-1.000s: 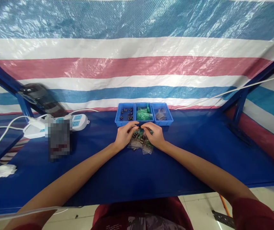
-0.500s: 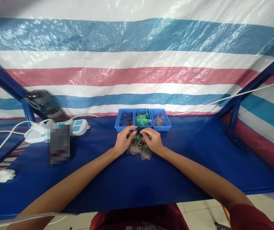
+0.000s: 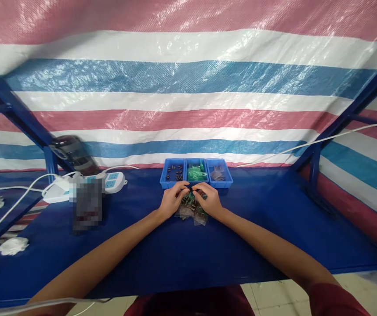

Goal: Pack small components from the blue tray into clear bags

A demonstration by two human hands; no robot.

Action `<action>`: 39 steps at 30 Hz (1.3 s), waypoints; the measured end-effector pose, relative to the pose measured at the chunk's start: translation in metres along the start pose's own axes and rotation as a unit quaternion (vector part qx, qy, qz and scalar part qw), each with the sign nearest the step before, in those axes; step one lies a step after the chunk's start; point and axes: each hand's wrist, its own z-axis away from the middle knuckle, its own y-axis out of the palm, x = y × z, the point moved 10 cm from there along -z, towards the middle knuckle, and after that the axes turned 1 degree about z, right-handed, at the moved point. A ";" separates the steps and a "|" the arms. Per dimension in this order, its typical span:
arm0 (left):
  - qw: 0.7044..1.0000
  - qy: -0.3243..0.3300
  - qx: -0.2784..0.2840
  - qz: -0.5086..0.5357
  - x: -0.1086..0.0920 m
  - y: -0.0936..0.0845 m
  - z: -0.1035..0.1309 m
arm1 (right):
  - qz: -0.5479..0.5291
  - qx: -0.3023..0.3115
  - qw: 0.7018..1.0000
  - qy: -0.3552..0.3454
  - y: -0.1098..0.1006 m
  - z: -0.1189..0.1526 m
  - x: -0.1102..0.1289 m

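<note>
My left hand (image 3: pixel 174 201) and my right hand (image 3: pixel 208 200) meet fingertip to fingertip in front of three joined blue bins. Both are closed in a pinch at a tiny dark item that is too small to name. Below the fingers lies a pile of small clear plastic bags (image 3: pixel 191 211) with brown and green pieces in them. The left bin (image 3: pixel 162 179) holds several small dark metal parts. Bright green pieces (image 3: pixel 195 172) fill the middle bin, and the right bin (image 3: pixel 229 178) contains thin greyish, see-through pieces (image 3: pixel 217 175).
On the left of the blue table (image 3: pixel 162 259) are a white power strip (image 3: pixel 115 182) with cables and a blurred-out dark object (image 3: pixel 88 204). A dark bottle (image 3: pixel 75 153) leans behind them. Crumpled white tissue (image 3: pixel 12 246) lies further left. Blue frame posts (image 3: pixel 313 164) flank a striped tarp.
My head view has tilted up, so the bins and table sit lower in the picture. My fingertips have come slightly closer together over the bags.
</note>
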 end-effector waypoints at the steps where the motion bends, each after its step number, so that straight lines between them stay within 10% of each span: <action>1: 1.000 0.000 0.002 0.004 0.000 0.000 0.000 | -0.001 0.001 1.000 -0.002 0.000 0.000 0.001; 39: 0.999 0.005 0.025 0.028 -0.002 0.009 -0.001 | 0.000 0.015 1.000 0.012 0.001 0.002 -0.006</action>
